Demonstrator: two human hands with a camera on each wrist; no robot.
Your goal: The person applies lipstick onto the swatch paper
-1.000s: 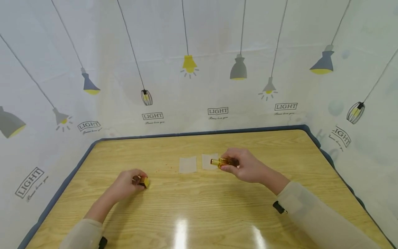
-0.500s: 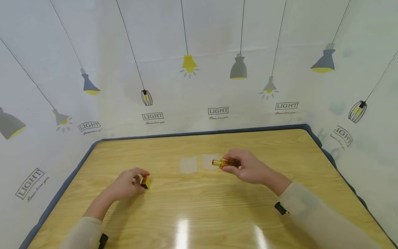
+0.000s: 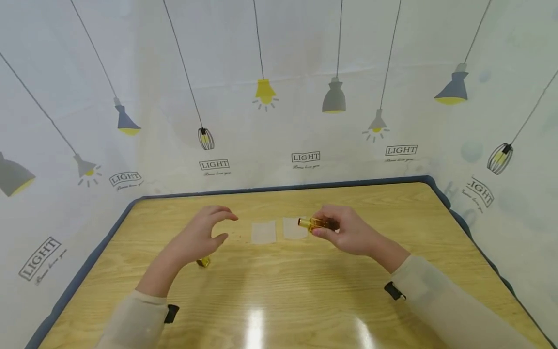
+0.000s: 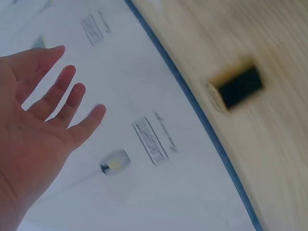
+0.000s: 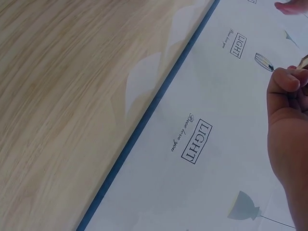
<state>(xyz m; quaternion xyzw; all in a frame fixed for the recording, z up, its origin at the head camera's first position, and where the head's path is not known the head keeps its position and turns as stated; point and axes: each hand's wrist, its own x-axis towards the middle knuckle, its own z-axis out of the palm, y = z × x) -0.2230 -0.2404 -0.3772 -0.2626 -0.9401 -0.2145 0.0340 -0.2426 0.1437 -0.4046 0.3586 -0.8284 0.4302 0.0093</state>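
My right hand [image 3: 348, 232] grips a small amber bottle [image 3: 320, 224] with a shiny gold neck [image 3: 304, 222] that points left, over the right-hand paper square. In the right wrist view the same hand [image 5: 291, 115] is at the right edge, and only a sliver of the bottle shows. My left hand [image 3: 200, 235] holds nothing and hovers over the table, its fingers and thumb spread apart. Below its wrist lies a small gold block [image 3: 203, 261], partly hidden by the hand. The left wrist view shows the blurred block [image 4: 236, 84] with a black face, apart from the fingers.
Two thin whitish squares [image 3: 263, 232] lie side by side on the wooden table [image 3: 270, 276], with small reddish specks to their left. A blue edge [image 3: 283, 187] borders the table. Behind it hangs a white sheet [image 3: 296, 121] printed with lamps.
My left hand has let go of the gold block, leaving it on the table, and has risen forward and to the right with its fingers spread. The right hand has hardly moved.
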